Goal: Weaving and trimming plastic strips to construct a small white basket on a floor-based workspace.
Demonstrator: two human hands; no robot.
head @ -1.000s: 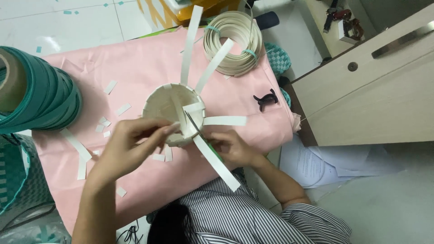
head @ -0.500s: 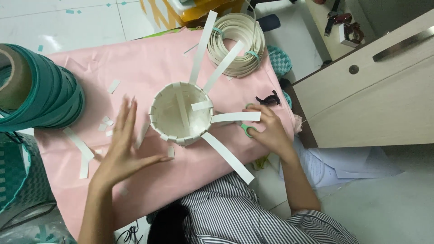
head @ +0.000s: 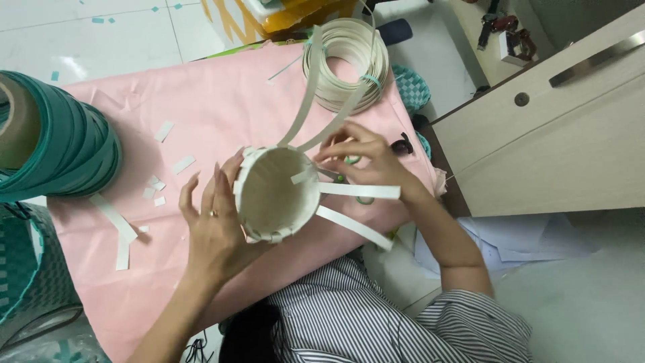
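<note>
A small round basket (head: 272, 202) woven from white strips is tipped up, its opening facing me. Several long loose strips (head: 356, 190) stick out from its rim, two up and two to the right. My left hand (head: 215, 225) cups the basket's left side, fingers spread along the wall. My right hand (head: 369, 161) is at the right rim and grips small green-handled scissors (head: 344, 179), mostly hidden under the fingers. Their tip points at a short strip stub on the rim.
The pink cloth (head: 201, 107) is littered with cut strip scraps (head: 121, 232). A big teal strip roll (head: 67, 144) stands left, a white strip coil (head: 346, 64) at the back. A black clip (head: 402, 143) lies at the cloth's right edge, a wooden cabinet (head: 557, 141) beyond.
The basket has been lifted and tipped toward me. My left hand moved off the cloth onto its side. My right hand rose from the cloth's edge to the rim with the scissors.
</note>
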